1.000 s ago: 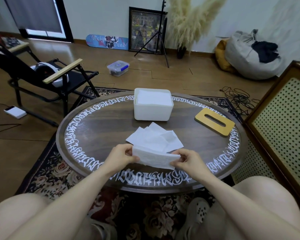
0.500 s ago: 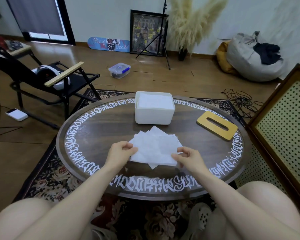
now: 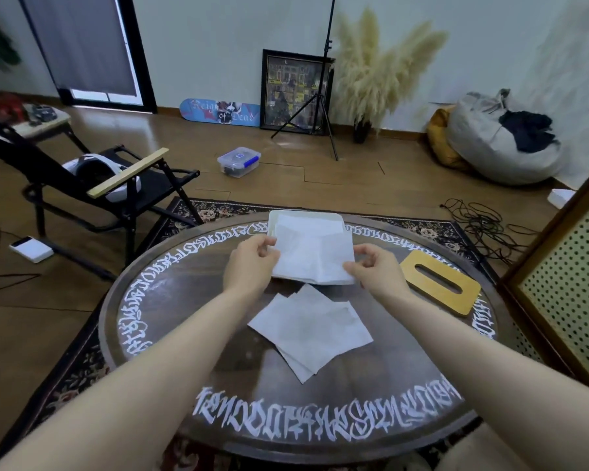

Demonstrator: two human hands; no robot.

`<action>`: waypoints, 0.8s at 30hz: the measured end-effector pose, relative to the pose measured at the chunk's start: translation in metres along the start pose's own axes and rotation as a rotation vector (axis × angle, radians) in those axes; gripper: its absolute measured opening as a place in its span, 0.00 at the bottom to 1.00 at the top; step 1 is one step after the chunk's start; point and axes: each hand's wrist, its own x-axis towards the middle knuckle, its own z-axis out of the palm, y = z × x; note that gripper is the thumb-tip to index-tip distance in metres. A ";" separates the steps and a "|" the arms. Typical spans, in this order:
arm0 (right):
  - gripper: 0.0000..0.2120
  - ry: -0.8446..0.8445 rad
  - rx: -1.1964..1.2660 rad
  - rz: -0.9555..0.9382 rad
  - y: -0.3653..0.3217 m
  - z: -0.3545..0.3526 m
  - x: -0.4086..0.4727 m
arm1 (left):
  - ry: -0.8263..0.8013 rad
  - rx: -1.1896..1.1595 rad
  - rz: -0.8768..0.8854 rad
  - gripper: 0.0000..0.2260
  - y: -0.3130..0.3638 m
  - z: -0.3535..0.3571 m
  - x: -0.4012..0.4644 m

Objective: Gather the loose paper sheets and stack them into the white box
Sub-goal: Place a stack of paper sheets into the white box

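Both hands were raised over the counter [image 3: 184, 300]. Left hand [image 3: 250, 263] and right hand [image 3: 374, 266] each pinched a side edge of a small bundle of paper sheets [image 3: 315, 256], fingers curled, held just above the white box [image 3: 276, 219] beyond the fingertips. Judged partly done: paper already appeared to lie in the box; a few loose sheets [image 3: 310, 329] remained on the counter nearer than the fingers, ungathered

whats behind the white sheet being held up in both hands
The white box: only its far rim and left corner show above the held white paper sheet, pinched by left hand and right hand. Its contents are covered.
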 end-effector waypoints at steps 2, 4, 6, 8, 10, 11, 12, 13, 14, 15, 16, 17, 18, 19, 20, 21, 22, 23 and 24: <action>0.06 0.036 -0.038 0.012 -0.005 0.000 0.021 | 0.002 0.029 -0.003 0.09 0.010 0.002 0.021; 0.07 0.059 -0.084 0.023 -0.008 0.002 0.043 | -0.011 0.088 -0.007 0.11 0.020 0.006 0.040; 0.07 0.073 -0.151 0.031 -0.010 0.004 0.062 | -0.014 0.155 0.002 0.13 0.025 0.010 0.057; 0.09 0.078 -0.201 0.037 -0.012 0.007 0.078 | -0.013 0.211 -0.017 0.14 0.026 0.014 0.072; 0.11 0.072 -0.241 0.046 -0.013 0.010 0.090 | -0.013 0.251 -0.049 0.14 0.024 0.019 0.086; 0.10 0.070 -0.262 0.049 -0.014 0.012 0.094 | -0.010 0.270 -0.059 0.14 0.022 0.022 0.091; 0.10 0.071 -0.284 0.053 -0.014 0.013 0.097 | -0.008 0.288 -0.065 0.14 0.020 0.024 0.095; 0.10 0.075 -0.305 0.059 -0.013 0.014 0.101 | -0.007 0.302 -0.071 0.14 0.018 0.027 0.097; 0.11 0.080 -0.326 0.067 -0.012 0.016 0.103 | -0.007 0.315 -0.077 0.14 0.016 0.029 0.099; 0.11 0.081 -0.345 0.078 -0.010 0.017 0.106 | -0.008 0.329 -0.085 0.14 0.014 0.030 0.100; 0.12 0.078 -0.367 0.089 -0.008 0.018 0.107 | -0.009 0.345 -0.093 0.13 0.012 0.032 0.101; 0.12 0.075 -0.386 0.101 -0.006 0.018 0.108 | -0.010 0.360 -0.099 0.13 0.010 0.033 0.101; 0.13 0.077 -0.402 0.108 -0.004 0.018 0.108 | -0.010 0.375 -0.100 0.13 0.009 0.033 0.101; 0.13 0.084 -0.414 0.110 -0.002 0.018 0.108 | -0.010 0.389 -0.097 0.13 0.008 0.033 0.101; 0.13 0.095 -0.431 0.108 -0.002 0.018 0.107 | -0.009 0.401 -0.096 0.14 0.007 0.033 0.100; 0.14 0.112 -0.457 0.097 -0.002 0.017 0.106 | -0.007 0.411 -0.093 0.14 0.006 0.032 0.099; 0.15 0.134 -0.499 0.065 -0.002 0.017 0.104 | 0.002 0.427 -0.081 0.15 0.007 0.031 0.098; 0.16 0.159 -0.564 0.007 -0.002 0.017 0.104 | 0.023 0.465 -0.046 0.16 0.008 0.030 0.097; 0.17 0.174 -0.651 -0.071 -0.003 0.016 0.104 | 0.044 0.530 0.022 0.17 0.009 0.029 0.096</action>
